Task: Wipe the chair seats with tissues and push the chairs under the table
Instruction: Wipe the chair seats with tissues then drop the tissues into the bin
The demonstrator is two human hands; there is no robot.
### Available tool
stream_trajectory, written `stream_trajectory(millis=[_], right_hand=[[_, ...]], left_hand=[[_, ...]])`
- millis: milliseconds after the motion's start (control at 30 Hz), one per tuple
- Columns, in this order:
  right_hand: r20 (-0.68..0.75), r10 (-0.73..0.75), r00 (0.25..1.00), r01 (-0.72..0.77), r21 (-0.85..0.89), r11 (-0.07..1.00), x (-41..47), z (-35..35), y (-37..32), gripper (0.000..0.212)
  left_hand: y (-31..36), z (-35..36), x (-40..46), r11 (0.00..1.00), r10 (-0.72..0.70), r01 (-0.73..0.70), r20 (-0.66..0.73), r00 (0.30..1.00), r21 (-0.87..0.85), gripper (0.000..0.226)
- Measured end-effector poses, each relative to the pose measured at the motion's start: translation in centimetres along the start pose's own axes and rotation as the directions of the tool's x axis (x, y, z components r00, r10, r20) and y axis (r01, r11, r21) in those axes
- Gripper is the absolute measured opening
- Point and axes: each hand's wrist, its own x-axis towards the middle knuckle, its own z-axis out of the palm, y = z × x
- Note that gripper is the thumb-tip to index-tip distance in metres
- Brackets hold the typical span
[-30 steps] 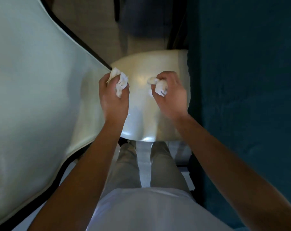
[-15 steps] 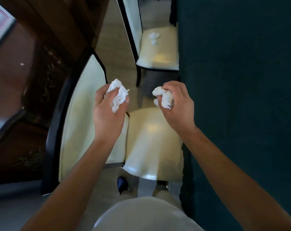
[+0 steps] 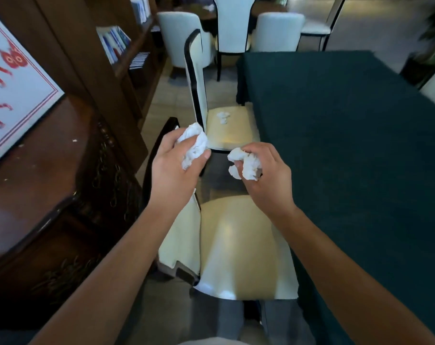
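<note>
A second ago both my hands were down on the glossy cream chair seat (image 3: 244, 245); now they have lifted clear of it and my view has come up, so the room ahead opens out. My left hand (image 3: 174, 168) curls round a crumpled white tissue wad (image 3: 192, 143), and my right hand (image 3: 266, 175) pinches a second crumpled white tissue (image 3: 246, 164) — both held above the near seat, touching nothing else. That seat sits just below my wrists, its right edge against the dark green cloth-covered table (image 3: 348, 145), and it looks clean and shiny, so I judge the wiping here is finished. Ahead stands a second cream chair with a black-edged tall back (image 3: 195, 78), its seat partly under the table, with 1 small crumpled white tissue (image 3: 222, 117) lying on it — likely the next seat to wipe. The near chair is not fully tucked in, so pushing it under the table seems the step due now.
</note>
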Motion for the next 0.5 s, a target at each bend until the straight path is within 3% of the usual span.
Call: stream_trajectory(millis=[333,500], right_hand=[[-0.037,-0.049,0.998,0.048,-0.017,0.999,-1.7,0.2,-5.8,0.028],[-0.009,-0.095,0.995,0.096,0.05,0.994,-0.8,0.0,-5.1,0.046]], left_hand=[[1.9,-3.9,-1.4,0.99,0.137,-0.134,0.048,0.989,-0.047,0.038],[3.2,-3.2,-1.1,0.991,0.128,-0.128,0.001,0.992,-0.035,0.04]])
